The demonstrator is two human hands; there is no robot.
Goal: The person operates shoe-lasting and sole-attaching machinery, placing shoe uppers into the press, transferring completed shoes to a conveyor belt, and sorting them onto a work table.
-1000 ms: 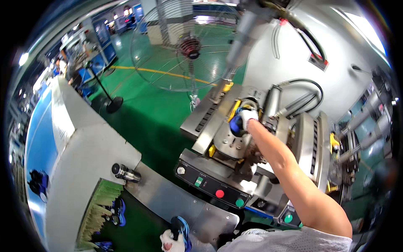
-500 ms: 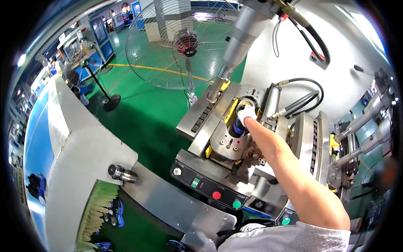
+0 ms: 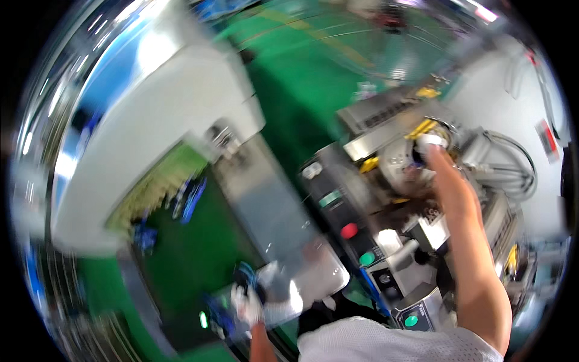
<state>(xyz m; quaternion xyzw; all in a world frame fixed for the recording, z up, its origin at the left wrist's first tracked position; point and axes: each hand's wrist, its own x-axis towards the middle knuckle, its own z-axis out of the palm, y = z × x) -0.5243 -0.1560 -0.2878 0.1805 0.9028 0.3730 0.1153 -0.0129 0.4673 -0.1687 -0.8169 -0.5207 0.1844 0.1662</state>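
Note:
The whole view is smeared by motion. My right hand (image 3: 431, 143), in a white glove, is over the cavity of a metal machine (image 3: 398, 163) beside its yellow parts. Dark and blue material shows just under that hand; its fingers are too blurred to read. Low in the view, my left hand (image 3: 247, 306), also white-gloved, is at a black and blue shoe-like item (image 3: 244, 274). Whether its fingers grip that item cannot be made out. Another dark and blue item (image 3: 220, 317) lies just left of this hand.
A control panel (image 3: 347, 211) with red and green buttons fronts the machine. A metal shelf (image 3: 271, 205) runs beside it, with a steel flask (image 3: 223, 139) at its far end. More black and blue items (image 3: 190, 199) lie by a bristle curtain (image 3: 160, 184) on a pale housing (image 3: 151, 102).
The view has swung left and down, so the machine sits farther right. My left hand has come into sight beside the black and blue item. The right hand stays at the machine.

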